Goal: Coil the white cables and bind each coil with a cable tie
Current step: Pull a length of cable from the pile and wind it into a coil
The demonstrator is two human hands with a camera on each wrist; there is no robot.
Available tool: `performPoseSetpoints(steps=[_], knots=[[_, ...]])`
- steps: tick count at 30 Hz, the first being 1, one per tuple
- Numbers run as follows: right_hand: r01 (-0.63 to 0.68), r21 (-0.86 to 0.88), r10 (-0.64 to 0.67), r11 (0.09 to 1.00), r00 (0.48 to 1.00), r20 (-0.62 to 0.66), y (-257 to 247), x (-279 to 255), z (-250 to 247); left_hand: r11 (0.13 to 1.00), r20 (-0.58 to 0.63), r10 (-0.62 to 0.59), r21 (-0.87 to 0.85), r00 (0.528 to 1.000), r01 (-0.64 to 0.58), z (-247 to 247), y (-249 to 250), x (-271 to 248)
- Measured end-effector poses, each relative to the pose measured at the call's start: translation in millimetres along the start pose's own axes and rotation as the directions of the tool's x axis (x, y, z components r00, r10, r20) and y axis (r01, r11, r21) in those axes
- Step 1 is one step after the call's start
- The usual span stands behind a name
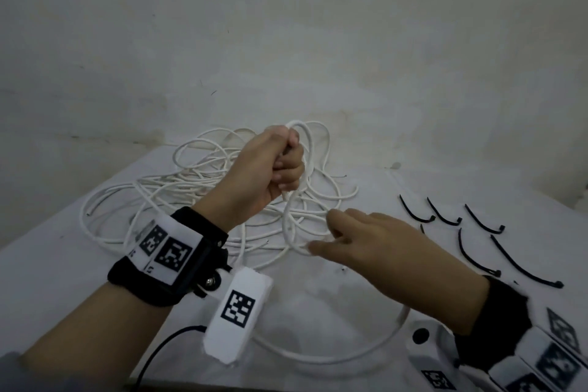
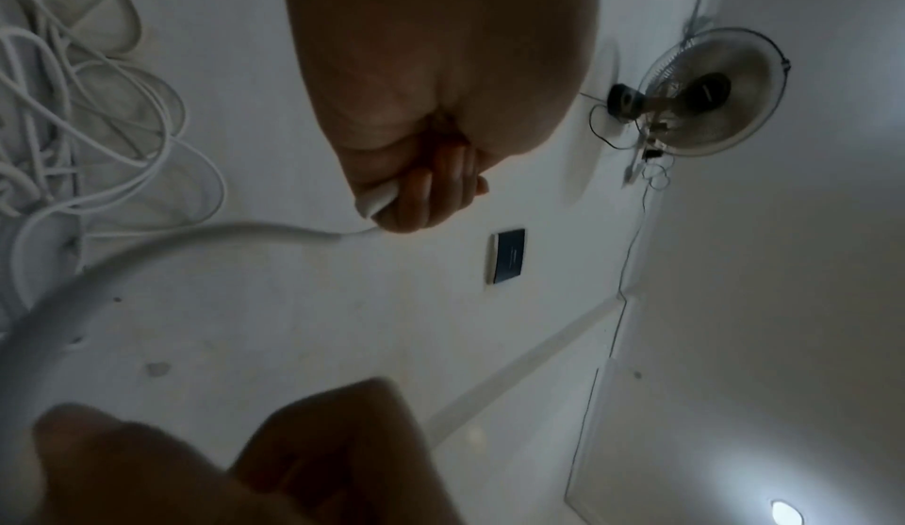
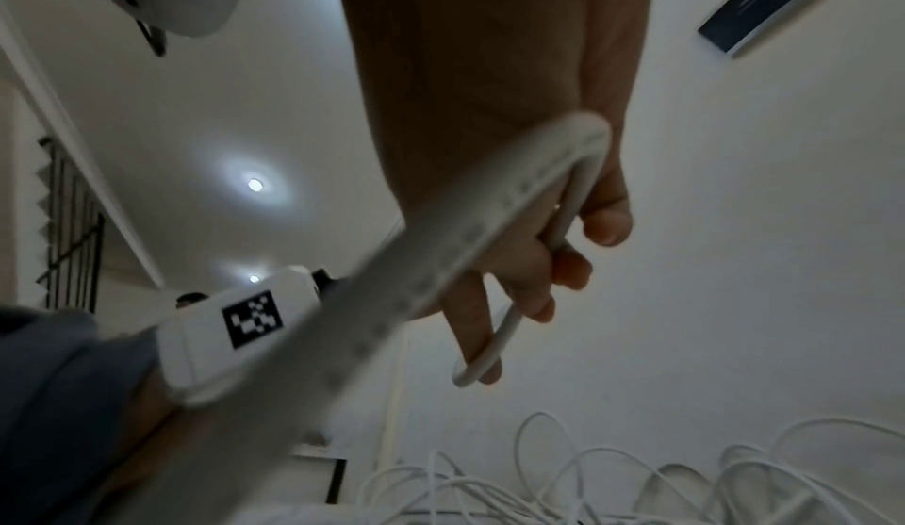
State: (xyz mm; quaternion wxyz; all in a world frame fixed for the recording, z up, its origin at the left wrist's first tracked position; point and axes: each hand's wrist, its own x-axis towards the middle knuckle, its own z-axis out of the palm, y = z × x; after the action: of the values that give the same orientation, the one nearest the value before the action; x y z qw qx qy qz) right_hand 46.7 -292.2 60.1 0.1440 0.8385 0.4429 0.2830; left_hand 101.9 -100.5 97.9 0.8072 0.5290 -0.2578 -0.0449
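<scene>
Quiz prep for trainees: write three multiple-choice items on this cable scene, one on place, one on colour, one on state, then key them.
1. Where do the cable ties lie?
A. right of the cable pile
B. under the pile
C. in the left hand

2. What colour are the ties?
A. white
B. black
C. red

3. What is the left hand doing?
A. lying flat on the table
B. gripping cable loops in a fist
C. holding a tie

Key: 1 A, the ties lie on the table to the right of the pile; 2 B, they show dark against the white top; 3 B, its fingers curl round the loops above the pile, while the right hand guides a strand through loose fingers.
</scene>
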Motion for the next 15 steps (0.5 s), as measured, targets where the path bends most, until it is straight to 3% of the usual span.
performPoseSetpoints(steps=[4, 9, 15], knots=[[0.004, 0.071, -0.001, 0.998, 0.999, -0.053, -2, 10, -23, 0.988, 0.136, -0.061, 0.146, 0.989, 0.041, 7, -11, -9], [-0.091, 0.088, 0.106, 0.992, 0.978, -0.177, 5, 13, -37, 0.929, 0.152, -0.121, 0.366, 0.981, 0.058, 10, -24, -18], [-0.16, 0.298, 0.255, 0.941, 0.915, -0.313, 23, 8, -31, 0.952, 0.254, -0.137, 0.3, 0.957, 0.056, 3, -23, -21]])
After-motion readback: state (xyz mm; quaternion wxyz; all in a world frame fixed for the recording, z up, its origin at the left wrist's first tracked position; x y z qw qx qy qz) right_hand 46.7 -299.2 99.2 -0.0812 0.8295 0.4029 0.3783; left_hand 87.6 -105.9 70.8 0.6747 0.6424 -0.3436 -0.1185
